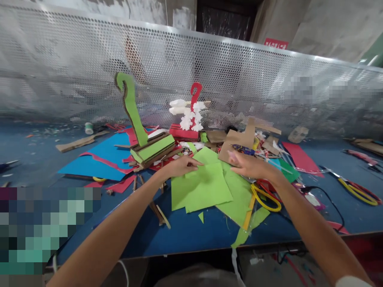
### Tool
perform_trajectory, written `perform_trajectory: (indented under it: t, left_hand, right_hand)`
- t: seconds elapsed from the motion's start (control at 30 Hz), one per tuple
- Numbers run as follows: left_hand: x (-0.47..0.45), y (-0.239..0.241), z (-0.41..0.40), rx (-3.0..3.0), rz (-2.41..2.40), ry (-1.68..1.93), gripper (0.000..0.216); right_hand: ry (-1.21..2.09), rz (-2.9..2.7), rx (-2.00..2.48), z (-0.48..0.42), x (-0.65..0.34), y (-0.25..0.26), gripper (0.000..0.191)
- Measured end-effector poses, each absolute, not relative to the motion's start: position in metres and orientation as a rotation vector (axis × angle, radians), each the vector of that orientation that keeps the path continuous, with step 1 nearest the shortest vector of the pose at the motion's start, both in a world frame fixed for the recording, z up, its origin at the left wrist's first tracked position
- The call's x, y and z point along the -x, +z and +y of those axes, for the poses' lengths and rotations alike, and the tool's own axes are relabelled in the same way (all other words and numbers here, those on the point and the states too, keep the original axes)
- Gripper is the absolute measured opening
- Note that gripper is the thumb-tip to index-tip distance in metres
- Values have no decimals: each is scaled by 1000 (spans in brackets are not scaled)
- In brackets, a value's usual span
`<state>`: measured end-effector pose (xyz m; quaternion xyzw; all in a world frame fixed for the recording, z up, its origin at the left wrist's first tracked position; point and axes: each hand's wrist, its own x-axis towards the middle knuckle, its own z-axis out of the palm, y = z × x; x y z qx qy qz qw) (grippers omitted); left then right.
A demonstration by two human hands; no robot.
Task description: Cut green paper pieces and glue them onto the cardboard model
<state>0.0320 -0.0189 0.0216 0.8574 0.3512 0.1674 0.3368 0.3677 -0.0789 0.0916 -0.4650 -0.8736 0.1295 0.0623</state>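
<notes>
Light green paper sheets lie overlapped on the blue table in front of me. My left hand hovers at their upper left edge, fingers stretched out, with nothing visible in it. My right hand is over the right side of the sheets, its finger and thumb apart and no held thing visible. Just behind the right hand lies a blue utility tool on brown cardboard. Yellow-handled scissors rest below my right wrist, partly over the green paper.
A green cardboard hook on a base stands at the left back, near a red hook model with white flower shapes. Blue sheets lie left. More scissors and red sheet lie right. A perforated metal screen closes the back.
</notes>
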Motion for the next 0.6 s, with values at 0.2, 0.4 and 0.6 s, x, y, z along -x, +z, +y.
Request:
perform_trajectory:
  t: [0.2,0.4,0.6]
  left_hand:
    - [-39,10,-16,-2220,934,437,45]
    - [-38,6,-17,-2180,964,495,42]
    - [-36,13,-23,-2156,959,496,32]
  right_hand:
    - [698,-2705,1043,-13,-306,58,30]
    - [774,-2676,976,-2,-292,55,18]
    - [916,-2662,945,-3,-297,60,19]
